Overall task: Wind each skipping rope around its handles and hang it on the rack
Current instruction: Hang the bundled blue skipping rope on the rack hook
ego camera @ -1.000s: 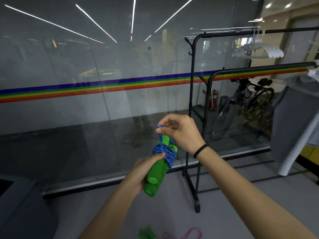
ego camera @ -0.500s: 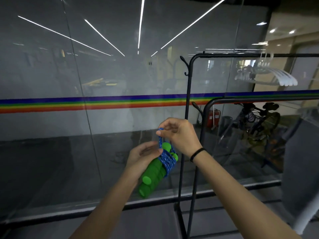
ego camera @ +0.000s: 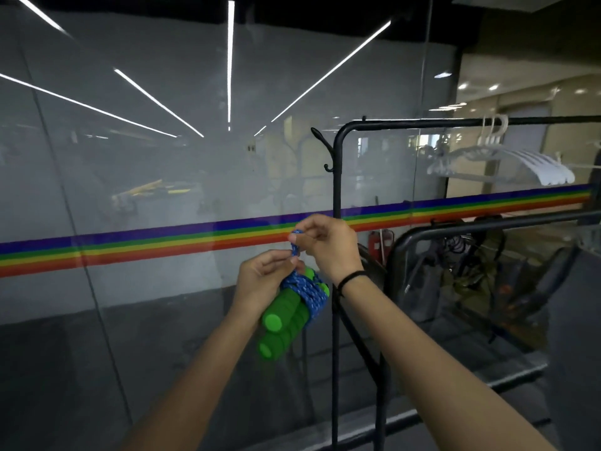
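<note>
A skipping rope point(ego camera: 307, 292) of blue speckled cord is wound round its two green handles point(ego camera: 282, 322), which lie side by side and tilt down to the left. My left hand point(ego camera: 261, 279) holds the bundle near the windings, its fingertips pinching the cord just above them. My right hand point(ego camera: 327, 245) pinches a short loop of the cord and holds it up above the handles. The black rack point(ego camera: 336, 190) stands right behind my hands, with side hooks point(ego camera: 325, 151) on its post above them.
A glass wall with a rainbow stripe point(ego camera: 130, 249) runs across the background. White hangers point(ego camera: 507, 161) hang on the rack's top bar at the right. A second, lower black rack point(ego camera: 487, 224) stands further right, with bicycles behind the glass.
Both hands have lifted the wound rope higher, toward the rack post. My left fingers have slid up to the cord. The view has tilted upward; the items on the floor have left the frame.
</note>
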Available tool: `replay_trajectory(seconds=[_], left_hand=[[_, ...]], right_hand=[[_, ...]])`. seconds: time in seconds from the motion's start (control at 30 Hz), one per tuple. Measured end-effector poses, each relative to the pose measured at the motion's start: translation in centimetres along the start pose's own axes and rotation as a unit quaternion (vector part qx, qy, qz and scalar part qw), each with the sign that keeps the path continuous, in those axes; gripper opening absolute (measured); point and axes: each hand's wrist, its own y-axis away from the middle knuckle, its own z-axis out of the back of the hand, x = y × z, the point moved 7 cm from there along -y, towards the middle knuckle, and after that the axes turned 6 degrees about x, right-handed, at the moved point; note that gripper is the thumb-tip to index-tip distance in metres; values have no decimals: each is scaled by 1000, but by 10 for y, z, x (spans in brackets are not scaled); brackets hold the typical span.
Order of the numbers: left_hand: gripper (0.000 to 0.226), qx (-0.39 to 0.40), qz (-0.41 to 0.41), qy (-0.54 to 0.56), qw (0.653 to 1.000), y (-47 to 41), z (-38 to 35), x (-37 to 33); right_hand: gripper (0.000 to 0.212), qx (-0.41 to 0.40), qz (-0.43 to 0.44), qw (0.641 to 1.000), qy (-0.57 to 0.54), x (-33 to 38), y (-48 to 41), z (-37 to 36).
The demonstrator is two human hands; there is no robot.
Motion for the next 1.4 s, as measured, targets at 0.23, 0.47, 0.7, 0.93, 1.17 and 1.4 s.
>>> replay_trajectory(seconds=[0.23, 0.47, 0.7, 0.93, 1.17, 1.4], left_hand=[[16, 56, -59, -62, 995, -154, 24, 15], [20, 201, -101, -187, 956, -288, 28, 6], [15, 287, -104, -201, 931, -352, 0, 18], [15, 292, -125, -193, 928, -376, -35, 26], [4, 273, -208, -256, 904, -389, -52, 13], [10, 319, -218, -282, 878, -396, -44, -5]], right_hand=[[5, -122, 38, 991, 42, -35, -120, -18], [6, -196, 33, 975, 100, -62, -223, -13], [8, -257, 38, 951, 170, -87, -264, 12], [8, -300, 25, 929, 214, -100, -274, 38], [10, -341, 21, 915, 215, -103, -272, 50], [11, -313, 31, 929, 195, -93, -278, 46]])
